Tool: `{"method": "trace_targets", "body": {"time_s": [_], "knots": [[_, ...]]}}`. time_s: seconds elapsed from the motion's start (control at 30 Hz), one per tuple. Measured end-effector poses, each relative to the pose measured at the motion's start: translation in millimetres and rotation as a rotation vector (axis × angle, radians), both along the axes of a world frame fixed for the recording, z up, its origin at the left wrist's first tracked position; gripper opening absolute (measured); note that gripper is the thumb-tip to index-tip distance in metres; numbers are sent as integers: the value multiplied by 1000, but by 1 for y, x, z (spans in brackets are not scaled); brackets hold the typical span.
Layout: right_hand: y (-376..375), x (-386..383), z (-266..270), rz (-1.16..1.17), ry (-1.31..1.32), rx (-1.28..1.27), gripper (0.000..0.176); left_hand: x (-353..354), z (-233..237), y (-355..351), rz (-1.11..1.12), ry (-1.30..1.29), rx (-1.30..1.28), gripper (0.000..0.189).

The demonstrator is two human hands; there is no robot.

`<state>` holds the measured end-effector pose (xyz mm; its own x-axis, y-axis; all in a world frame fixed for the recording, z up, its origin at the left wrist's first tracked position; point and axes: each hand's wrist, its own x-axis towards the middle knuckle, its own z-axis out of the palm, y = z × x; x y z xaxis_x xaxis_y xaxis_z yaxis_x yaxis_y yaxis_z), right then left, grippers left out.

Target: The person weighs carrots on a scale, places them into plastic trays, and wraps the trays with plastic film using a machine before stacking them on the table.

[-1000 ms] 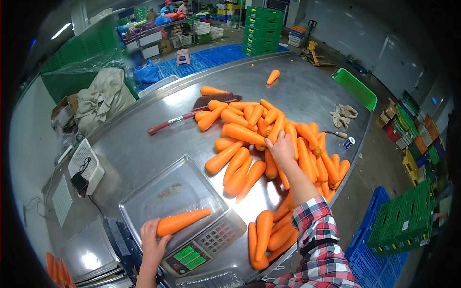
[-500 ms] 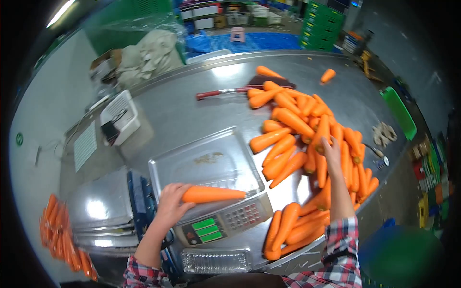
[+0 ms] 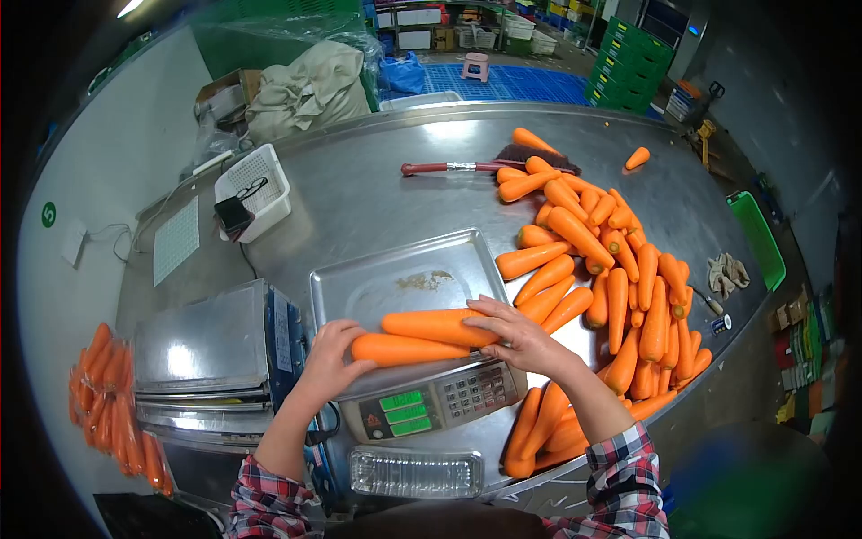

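Note:
Two carrots lie side by side over the front part of the metal scale pan [image 3: 395, 280]. My left hand [image 3: 334, 359] grips the thick left end of the lower carrot [image 3: 417, 349]. The upper carrot [image 3: 431, 325] has its right end in my right hand [image 3: 516, 337], whose fingers rest over it. Just below the pan is the scale's panel [image 3: 435, 402], with green displays and a keypad. A large heap of carrots [image 3: 654, 328] covers the right side of the table. A clear plastic tray [image 3: 416, 472] sits in front of the scale.
Beyond the heap lies a red-handled brush [image 3: 449, 168]. A white basket [image 3: 274, 202] holds glasses and a dark object at the left. Stacked metal trays [image 3: 202, 346] and bagged carrots [image 3: 112, 404] are further left. A glove [image 3: 725, 275] lies at the right edge.
My right hand has moved left from the heap to the scale, bringing a second carrot beside the first. My left hand still holds its carrot. The camera view has shifted slightly.

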<state>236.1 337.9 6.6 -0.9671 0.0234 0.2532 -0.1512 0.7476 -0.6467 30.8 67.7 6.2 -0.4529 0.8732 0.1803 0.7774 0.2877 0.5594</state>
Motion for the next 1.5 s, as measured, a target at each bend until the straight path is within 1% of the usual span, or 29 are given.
{"method": "trace_targets", "body": {"time_s": [0.13,0.2,0.3,0.33,0.43,0.47,0.5,0.57,0.6,0.63,0.7,0.73,0.83,0.87,0.97,1.0,1.07,1.1,1.13,1.17,1.23,1.27,1.33,1.43,1.5], "knots": [[-15,-10,1,-6,31,62,51,-4,-9,-9,59,-146,3,44],[-18,-10,-1,21,52,33,53,-5,-6,-12,68,-207,-32,46],[-20,-17,-2,46,58,20,53,-7,0,-19,15,-156,-67,48],[-22,-17,-3,51,50,16,53,-5,1,-22,22,-178,-73,46],[-22,-15,-1,117,-94,-67,50,-6,7,-29,54,-200,-82,43],[-20,-13,0,134,-48,0,44,-5,5,-35,81,-191,-81,43],[-16,-10,-2,14,-9,-95,41,-4,3,-40,108,-186,-86,43],[0,-5,-7,-220,63,-284,35,-2,7,-45,220,-329,39,44],[13,-3,-12,-339,49,-221,32,-1,8,-48,283,-404,101,44],[21,-1,-17,-454,30,-162,28,-2,7,-51,313,-354,95,44],[11,-1,-2,-584,-64,-448,24,-9,5,-56,374,-248,73,44],[5,0,5,-606,-132,-454,24,-9,6,-56,410,-253,94,46],[-2,-4,0,-598,-403,-380,28,-10,-1,-53,476,-458,7,50],[-8,-8,-2,-551,-464,-402,31,-9,-3,-49,462,-501,-40,55],[-20,-20,-8,-437,-637,-553,27,-3,-3,-30,364,-852,-136,58],[-21,-20,-13,-441,-589,-554,24,-5,-13,-26,328,-784,-135,56],[-24,-15,-21,-481,-484,-590,19,-3,-12,-23,294,-814,-65,54],[-27,-6,-23,-510,-432,-600,20,-1,-12,-24,277,-832,-34,52],[-33,2,-19,-536,-379,-610,21,4,-6,-26,315,-839,-18,48],[-41,5,-13,-553,-330,-622,22,6,5,-29,273,-842,8,48],[-57,12,6,-543,-267,-687,26,5,25,-50,224,-846,53,46],[-67,10,15,-541,-234,-738,28,1,30,-63,222,-800,100,45],[-104,-4,54,-523,-228,-744,29,-16,54,-100,213,-824,93,47],[-168,-55,76,-454,-209,-808,28,-54,83,-177,268,-824,132,50],[-220,-100,85,-395,-202,-741,29,-90,88,-229,285,-820,120,49]]}}
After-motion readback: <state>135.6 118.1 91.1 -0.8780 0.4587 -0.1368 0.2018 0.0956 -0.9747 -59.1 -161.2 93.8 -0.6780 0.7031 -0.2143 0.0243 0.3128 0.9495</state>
